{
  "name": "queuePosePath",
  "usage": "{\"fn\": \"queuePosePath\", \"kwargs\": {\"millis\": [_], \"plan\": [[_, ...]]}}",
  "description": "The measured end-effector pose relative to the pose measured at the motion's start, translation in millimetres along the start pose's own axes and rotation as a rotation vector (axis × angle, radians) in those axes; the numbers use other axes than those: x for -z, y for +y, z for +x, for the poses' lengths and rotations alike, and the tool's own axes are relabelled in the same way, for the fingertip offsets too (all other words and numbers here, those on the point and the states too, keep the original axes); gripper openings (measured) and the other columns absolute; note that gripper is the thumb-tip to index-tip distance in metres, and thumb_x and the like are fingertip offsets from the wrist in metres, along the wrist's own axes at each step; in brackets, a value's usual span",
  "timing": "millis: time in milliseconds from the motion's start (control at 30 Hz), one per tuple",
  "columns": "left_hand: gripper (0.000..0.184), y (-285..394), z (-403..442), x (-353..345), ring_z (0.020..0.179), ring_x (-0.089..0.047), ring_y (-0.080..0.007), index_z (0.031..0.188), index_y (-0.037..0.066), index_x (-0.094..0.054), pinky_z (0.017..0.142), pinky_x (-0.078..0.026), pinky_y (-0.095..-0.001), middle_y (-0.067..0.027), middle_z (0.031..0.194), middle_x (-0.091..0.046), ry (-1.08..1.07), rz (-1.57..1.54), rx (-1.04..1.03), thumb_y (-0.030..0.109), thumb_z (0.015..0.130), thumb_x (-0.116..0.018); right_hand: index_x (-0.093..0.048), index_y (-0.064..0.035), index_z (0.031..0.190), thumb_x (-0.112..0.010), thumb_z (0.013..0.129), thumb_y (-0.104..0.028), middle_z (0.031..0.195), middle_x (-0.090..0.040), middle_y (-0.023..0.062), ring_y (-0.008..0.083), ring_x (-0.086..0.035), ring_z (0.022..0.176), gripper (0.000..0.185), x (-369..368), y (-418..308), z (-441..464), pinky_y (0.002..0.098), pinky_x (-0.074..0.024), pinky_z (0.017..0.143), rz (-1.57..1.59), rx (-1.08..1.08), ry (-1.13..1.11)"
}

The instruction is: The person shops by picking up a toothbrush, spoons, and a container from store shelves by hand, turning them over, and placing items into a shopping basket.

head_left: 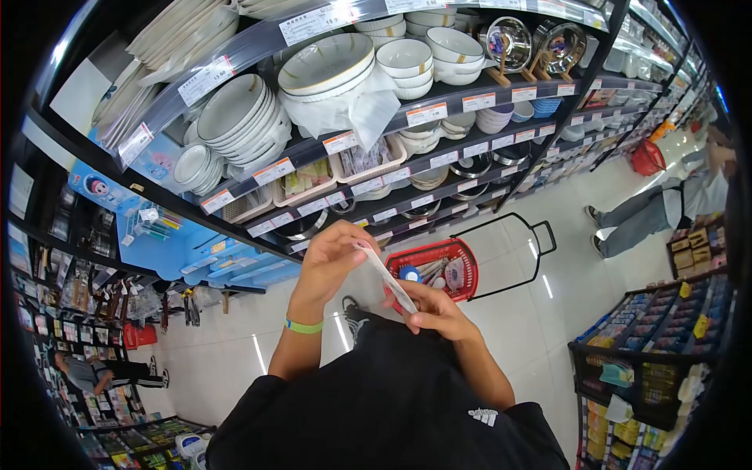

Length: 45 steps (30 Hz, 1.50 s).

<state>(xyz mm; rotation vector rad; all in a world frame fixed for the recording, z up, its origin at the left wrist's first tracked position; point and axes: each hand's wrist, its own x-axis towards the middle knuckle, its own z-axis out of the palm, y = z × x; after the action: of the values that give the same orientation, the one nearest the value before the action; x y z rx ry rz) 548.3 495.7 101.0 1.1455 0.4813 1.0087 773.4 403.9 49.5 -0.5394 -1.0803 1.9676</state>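
Note:
A thin white packet (390,280), seen nearly edge-on, slants between my two hands in front of my chest. My left hand (335,252) pinches its upper end between thumb and fingers; a yellow-green band circles that wrist. Its lower end is gripped by my right hand (435,311), thumb on the near side. What the packet contains cannot be made out. Just beyond it, on the floor, stands a red shopping basket (467,256) with a long black pull handle. Inside the basket lie a blue-capped item (409,273) and several packaged goods.
Shelves ahead carry stacked white bowls (327,63), plates (235,110) and price tags. A person in grey trousers (644,223) stands to the right, near another red basket (648,157). Another person (98,374) is at far left. A display rack (646,352) stands at lower right.

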Motion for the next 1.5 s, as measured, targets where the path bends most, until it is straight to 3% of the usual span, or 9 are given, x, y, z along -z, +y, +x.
{"fn": "queuePosePath", "kwargs": {"millis": [133,300,433,767,1033,1167,1267,1433,1500], "plan": [[0.035,-2,4,-18,0.108,-0.059,-0.0224,0.119,0.002,-0.055,0.092,-0.047,-0.0351,-0.0154,0.118,-0.061,-0.031,0.025,-0.005,0.005,0.086,-0.068,-0.037,0.0019,0.144,-0.074,0.083,-0.024,0.116,-0.057,0.0113,0.0097,-0.054,0.074,0.077,-4,-3,-9,0.0236,-0.0443,0.063,-0.027,0.02,0.064],[0.079,-4,9,-34,0.122,-0.054,-0.0324,0.145,0.006,-0.03,0.096,-0.049,-0.0401,-0.0216,0.143,-0.043,-0.136,0.062,0.079,0.027,0.083,-0.076,-0.039,-0.0026,0.141,-0.077,0.078,-0.009,0.119,-0.053,0.0077,0.0115,-0.054,0.098,0.074,0,11,-11,0.026,-0.0476,0.076,-0.26,0.18,0.203],[0.07,0,12,-43,0.117,-0.058,-0.0345,0.147,0.006,-0.027,0.097,-0.049,-0.0432,-0.0249,0.14,-0.044,-0.095,0.093,0.131,0.016,0.089,-0.066,-0.038,-0.0052,0.14,-0.077,0.077,-0.005,0.117,-0.052,0.0061,0.013,-0.052,0.103,0.074,-7,7,-14,0.0274,-0.047,0.084,-0.245,0.157,0.273],[0.061,5,14,-42,0.12,-0.057,-0.0403,0.146,0.005,-0.028,0.1,-0.048,-0.0474,-0.0303,0.14,-0.043,-0.054,-0.122,0.174,0.007,0.092,-0.057,-0.041,-0.0017,0.134,-0.066,0.089,-0.008,0.106,-0.059,0.0081,0.0097,-0.056,0.073,0.052,-9,6,-16,0.0245,-0.0467,0.056,-0.063,0.129,0.316],[0.035,-9,9,-26,0.113,-0.062,-0.0274,0.128,-0.005,-0.05,0.098,-0.05,-0.038,-0.0178,0.125,-0.061,-0.132,0.152,0.211,0.006,0.095,-0.056,-0.05,0.0003,0.126,-0.059,0.096,-0.012,0.107,-0.066,0.012,0.0116,-0.06,0.065,0.034,-8,12,-5,0.0256,-0.0493,0.061,-0.088,0.123,0.225],[0.03,-22,6,-25,0.106,-0.064,-0.0181,0.12,-0.005,-0.06,0.091,-0.051,-0.0318,-0.0153,0.119,-0.065,-0.156,0.198,0.383,0.011,0.095,-0.06,-0.055,0.0022,0.122,-0.054,0.098,-0.016,0.109,-0.067,0.0138,0.0168,-0.065,0.068,0.031,-7,15,5,0.0286,-0.0524,0.066,0.007,0.152,0.252],[0.027,-34,8,-29,0.078,-0.061,-0.0084,0.118,-0.003,-0.06,0.054,-0.043,-0.019,-0.0095,0.114,-0.067,-0.198,0.242,0.364,0.01,0.095,-0.059,-0.055,0.0022,0.122,-0.051,0.1,-0.018,0.11,-0.067,0.0126,0.0187,-0.068,0.076,0.03,-3,15,3,0.0304,-0.0529,0.074,-0.016,0.116,0.2],[0.029,-88,12,-7,0.088,-0.064,-0.0117,0.121,-0.004,-0.059,0.068,-0.051,-0.0239,-0.0124,0.118,-0.066,-0.257,0.239,0.512,0.009,0.095,-0.06,-0.056,0.0008,0.121,-0.048,0.102,-0.021,0.104,-0.066,0.0095,0.0156,-0.066,0.083,0.03,39,36,-6,0.0314,-0.0532,0.074,-0.501,0.008,0.227],[0.032,-126,10,7,0.098,-0.064,-0.0146,0.123,-0.003,-0.057,0.079,-0.052,-0.026,-0.0121,0.118,-0.066,-0.235,0.3,0.584,0.01,0.094,-0.062,-0.063,-0.0028,0.106,-0.052,0.099,-0.026,0.078,-0.066,0.0039,0.0127,-0.059,0.069,0.027,59,35,-16,0.0321,-0.0469,0.065,-0.505,-0.058,0.373]]}}
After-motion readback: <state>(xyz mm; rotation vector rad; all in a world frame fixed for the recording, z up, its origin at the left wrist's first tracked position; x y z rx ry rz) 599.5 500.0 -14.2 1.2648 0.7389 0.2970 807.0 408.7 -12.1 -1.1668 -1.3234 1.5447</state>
